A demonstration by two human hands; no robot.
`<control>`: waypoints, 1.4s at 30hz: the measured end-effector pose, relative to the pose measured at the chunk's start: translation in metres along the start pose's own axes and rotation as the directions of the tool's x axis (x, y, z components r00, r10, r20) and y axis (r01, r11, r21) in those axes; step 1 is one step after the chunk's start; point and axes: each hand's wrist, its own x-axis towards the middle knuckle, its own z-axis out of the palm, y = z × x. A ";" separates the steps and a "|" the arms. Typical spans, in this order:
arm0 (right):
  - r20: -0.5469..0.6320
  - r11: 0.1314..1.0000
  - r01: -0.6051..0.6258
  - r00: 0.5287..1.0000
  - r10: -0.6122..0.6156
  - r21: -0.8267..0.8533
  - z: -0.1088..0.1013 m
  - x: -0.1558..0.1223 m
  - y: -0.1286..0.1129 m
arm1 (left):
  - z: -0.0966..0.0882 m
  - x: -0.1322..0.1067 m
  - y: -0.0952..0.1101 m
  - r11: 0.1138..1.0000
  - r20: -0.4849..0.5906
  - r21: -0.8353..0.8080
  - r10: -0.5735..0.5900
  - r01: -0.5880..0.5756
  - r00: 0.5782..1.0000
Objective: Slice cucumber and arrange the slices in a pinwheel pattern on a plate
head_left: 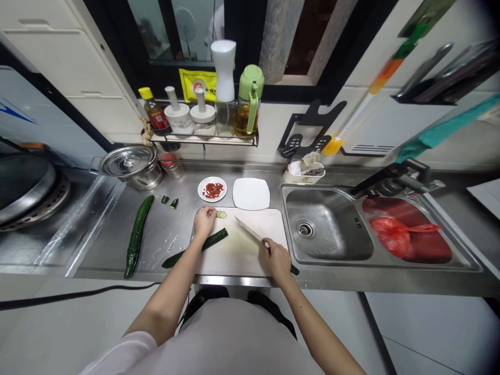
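My right hand (278, 260) is wrapped round the black handle of a kitchen knife (250, 229), whose blade points up and left over the white cutting board (250, 260). At the board's upper left, my left hand (204, 222) has its fingers pinched together beside a few thin cucumber slices (221, 214); whatever lies between the fingertips is too small to make out. A cut cucumber (215, 239) lies slanting across the board's left edge, partly hidden under my left forearm. Further left, a whole cucumber (138, 237) rests on the steel counter near small cucumber end pieces (174, 203).
Behind the board stand a plate of chopped red pieces (213, 190) and a white square plate (251, 194). The sink (332, 224) is to the right, with a red bag (392, 235) in its second basin. A lidded pot (135, 166) stands back left, below a condiment shelf (207, 139).
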 end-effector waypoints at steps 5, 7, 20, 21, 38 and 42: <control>0.115 0.998 0.036 0.992 -0.043 0.057 0.004 0.008 -0.008 | -0.016 -0.042 -0.014 0.978 0.048 -0.017 0.209 -0.209 0.977; 0.153 0.995 0.079 0.984 -0.087 0.060 0.005 0.010 -0.014 | -0.019 -0.058 -0.018 0.954 0.116 -0.006 0.300 -0.301 0.947; 0.223 0.984 0.168 0.959 -0.176 0.057 0.008 0.011 -0.064 | -0.013 -0.069 -0.015 0.882 0.244 0.068 0.438 -0.466 0.865; 0.226 0.984 0.171 0.958 -0.178 0.051 0.009 0.010 -0.066 | -0.012 -0.070 -0.016 0.882 0.245 0.066 0.440 -0.467 0.864; 0.268 0.980 0.197 0.943 -0.196 0.026 0.008 0.004 -0.077 | -0.006 -0.072 -0.021 0.841 0.163 0.051 0.525 -0.538 0.836; 0.264 0.981 0.191 0.945 -0.192 0.030 0.011 0.005 -0.077 | -0.006 -0.072 -0.021 0.808 0.121 0.087 0.572 -0.583 0.811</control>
